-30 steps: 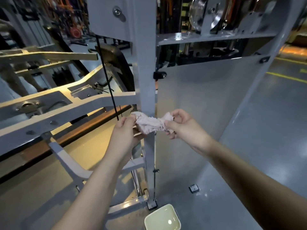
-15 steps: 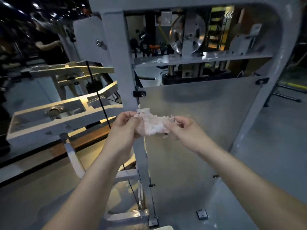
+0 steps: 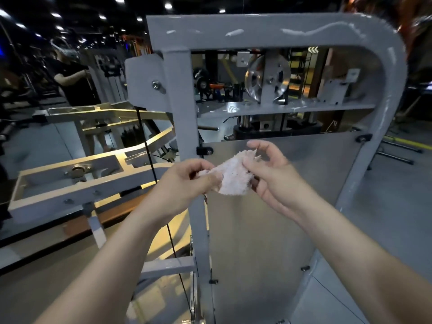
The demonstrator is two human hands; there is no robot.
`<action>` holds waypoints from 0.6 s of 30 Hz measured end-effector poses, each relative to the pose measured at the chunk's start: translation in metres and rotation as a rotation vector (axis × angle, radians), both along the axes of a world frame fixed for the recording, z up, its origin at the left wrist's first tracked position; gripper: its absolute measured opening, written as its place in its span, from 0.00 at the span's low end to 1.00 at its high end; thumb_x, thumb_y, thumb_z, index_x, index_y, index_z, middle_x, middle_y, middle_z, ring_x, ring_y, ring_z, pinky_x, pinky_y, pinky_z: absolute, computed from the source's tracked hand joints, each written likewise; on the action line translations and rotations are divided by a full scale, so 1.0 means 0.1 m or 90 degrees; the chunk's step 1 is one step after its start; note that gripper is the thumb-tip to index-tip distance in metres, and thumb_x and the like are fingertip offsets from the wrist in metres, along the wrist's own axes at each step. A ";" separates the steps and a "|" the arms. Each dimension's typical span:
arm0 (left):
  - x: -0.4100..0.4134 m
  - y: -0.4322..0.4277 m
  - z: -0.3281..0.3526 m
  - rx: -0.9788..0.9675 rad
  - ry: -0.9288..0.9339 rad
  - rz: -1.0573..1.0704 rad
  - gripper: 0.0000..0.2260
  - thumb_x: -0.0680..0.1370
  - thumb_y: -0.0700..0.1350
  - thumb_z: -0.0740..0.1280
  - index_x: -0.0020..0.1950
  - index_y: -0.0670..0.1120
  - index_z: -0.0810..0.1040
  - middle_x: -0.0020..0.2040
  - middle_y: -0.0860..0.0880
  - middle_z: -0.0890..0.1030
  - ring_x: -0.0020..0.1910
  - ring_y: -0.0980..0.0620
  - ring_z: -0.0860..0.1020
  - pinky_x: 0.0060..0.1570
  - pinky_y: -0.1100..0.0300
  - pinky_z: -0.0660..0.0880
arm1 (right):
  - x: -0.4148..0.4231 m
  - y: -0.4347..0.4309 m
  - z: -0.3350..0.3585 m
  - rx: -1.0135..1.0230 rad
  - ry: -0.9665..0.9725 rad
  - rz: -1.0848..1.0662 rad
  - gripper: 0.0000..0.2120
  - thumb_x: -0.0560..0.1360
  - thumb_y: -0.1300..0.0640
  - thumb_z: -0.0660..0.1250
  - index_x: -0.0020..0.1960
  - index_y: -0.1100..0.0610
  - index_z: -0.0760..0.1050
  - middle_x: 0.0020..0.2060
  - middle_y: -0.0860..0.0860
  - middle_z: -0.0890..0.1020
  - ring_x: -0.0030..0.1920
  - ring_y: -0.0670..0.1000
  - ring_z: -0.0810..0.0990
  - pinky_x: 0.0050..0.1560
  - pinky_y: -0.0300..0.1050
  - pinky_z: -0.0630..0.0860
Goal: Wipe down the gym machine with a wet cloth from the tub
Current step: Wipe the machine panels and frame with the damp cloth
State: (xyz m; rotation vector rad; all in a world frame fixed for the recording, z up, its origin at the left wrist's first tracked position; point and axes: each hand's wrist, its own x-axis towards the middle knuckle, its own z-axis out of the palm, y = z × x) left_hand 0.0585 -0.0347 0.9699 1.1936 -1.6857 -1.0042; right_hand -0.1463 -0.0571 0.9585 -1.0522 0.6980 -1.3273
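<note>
- Cloth [image 3: 233, 176] — small, pale pink, fluffy terry, bunched — up in mid-air in front of the gym machine [image 3: 180, 108], just near its grey upright post, touching no part of it.
- Left hand [image 3: 187, 183] curled round the cloth's left end, fingers tucked in, thumb over the top.
- Right hand [image 3: 273, 176] pinching the right edge between thumb and lower fingers; upper fingers loosely bent above it.
- Hands close together, joined only by the cloth stretched between them.
- Handling, judged: light, limp, no stiffness at all — sags wherever unsupported, takes any shape.
- Probably damp, so a bit heavier and clingy rather than slippery; wetness not confirmable from this view.
- Not fragile; fine to squeeze, wring or wad.
- Best hold, judged: folded into a pad or spread over the palm, fingers behind, so a broad face meets the metal. Edge pinches as now suit unfolding, not wiping.
- Metal panel [image 3: 292, 218] just beyond the hands, right of the post; pulley wheel [image 3: 266, 78] farther up, under the top crossbar.
- Tub not in view.
- Risk, judged: loose corner catching on the black clip [image 3: 205, 150] on the post.
</note>
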 end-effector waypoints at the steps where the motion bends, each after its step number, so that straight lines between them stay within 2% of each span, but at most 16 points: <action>1: 0.02 -0.01 0.04 -0.017 -0.016 0.004 0.07 0.79 0.48 0.72 0.48 0.44 0.84 0.48 0.47 0.82 0.43 0.55 0.77 0.45 0.64 0.75 | 0.01 0.00 0.02 -0.015 -0.003 -0.008 0.14 0.80 0.69 0.65 0.60 0.53 0.72 0.43 0.53 0.82 0.42 0.50 0.82 0.47 0.45 0.82; 4: 0.19 -0.07 0.19 -0.046 -0.002 -0.021 0.08 0.81 0.46 0.70 0.46 0.44 0.85 0.52 0.44 0.79 0.41 0.54 0.77 0.42 0.65 0.76 | 0.15 0.00 0.15 -0.072 0.075 -0.093 0.14 0.78 0.68 0.70 0.58 0.53 0.73 0.44 0.54 0.82 0.44 0.52 0.83 0.51 0.52 0.82; 7: 0.38 -0.15 0.25 -0.044 0.005 -0.060 0.09 0.83 0.48 0.67 0.49 0.46 0.85 0.48 0.40 0.83 0.45 0.45 0.80 0.55 0.51 0.79 | 0.32 0.00 0.24 -0.144 0.257 -0.222 0.07 0.77 0.64 0.73 0.52 0.56 0.78 0.47 0.55 0.83 0.41 0.51 0.83 0.45 0.50 0.84; 9: 0.50 -0.22 0.26 -0.052 0.016 -0.055 0.10 0.83 0.50 0.67 0.48 0.47 0.84 0.46 0.40 0.84 0.47 0.40 0.81 0.58 0.45 0.77 | 0.43 0.02 0.25 -0.146 0.273 -0.222 0.06 0.79 0.60 0.72 0.55 0.54 0.80 0.45 0.47 0.85 0.43 0.49 0.84 0.49 0.50 0.84; 10: 0.54 -0.25 0.26 -0.055 0.020 -0.050 0.10 0.83 0.50 0.67 0.48 0.46 0.84 0.45 0.41 0.84 0.46 0.41 0.81 0.57 0.46 0.77 | 0.46 0.03 0.25 -0.138 0.284 -0.195 0.09 0.80 0.56 0.70 0.59 0.51 0.80 0.47 0.44 0.85 0.46 0.48 0.84 0.52 0.51 0.83; 12: 0.60 -0.28 0.27 -0.043 0.047 -0.047 0.11 0.83 0.49 0.67 0.49 0.44 0.84 0.46 0.42 0.85 0.45 0.46 0.82 0.53 0.48 0.78 | 0.48 0.05 0.24 -0.160 0.366 -0.113 0.17 0.79 0.47 0.69 0.68 0.44 0.76 0.57 0.44 0.82 0.54 0.47 0.84 0.58 0.48 0.82; 14: 0.64 -0.30 0.26 0.015 0.121 -0.048 0.11 0.83 0.47 0.66 0.49 0.42 0.85 0.50 0.35 0.84 0.48 0.42 0.81 0.55 0.42 0.78 | 0.50 0.07 0.22 -0.216 0.476 -0.038 0.27 0.75 0.41 0.74 0.71 0.39 0.71 0.65 0.44 0.76 0.57 0.44 0.81 0.60 0.45 0.80; 15: 0.67 -0.32 0.25 0.053 0.159 -0.050 0.11 0.83 0.47 0.66 0.48 0.43 0.86 0.53 0.32 0.82 0.49 0.40 0.79 0.58 0.38 0.76 | 0.52 0.07 0.20 -0.243 0.522 -0.029 0.29 0.72 0.42 0.77 0.70 0.38 0.71 0.65 0.43 0.74 0.58 0.44 0.80 0.60 0.45 0.79; 16: 0.70 -0.34 0.23 0.088 0.186 -0.054 0.12 0.83 0.47 0.66 0.48 0.44 0.86 0.55 0.29 0.81 0.50 0.39 0.78 0.61 0.36 0.74 | 0.55 0.06 0.17 -0.263 0.544 -0.039 0.27 0.70 0.44 0.79 0.67 0.37 0.73 0.63 0.42 0.75 0.58 0.45 0.79 0.60 0.45 0.79; 18: 0.75 -0.38 0.17 0.139 0.208 -0.061 0.13 0.84 0.48 0.65 0.53 0.42 0.85 0.56 0.30 0.82 0.52 0.40 0.80 0.64 0.39 0.75 | 0.62 0.03 0.14 -0.299 0.559 -0.090 0.14 0.72 0.47 0.77 0.55 0.37 0.80 0.56 0.42 0.76 0.56 0.45 0.79 0.59 0.46 0.77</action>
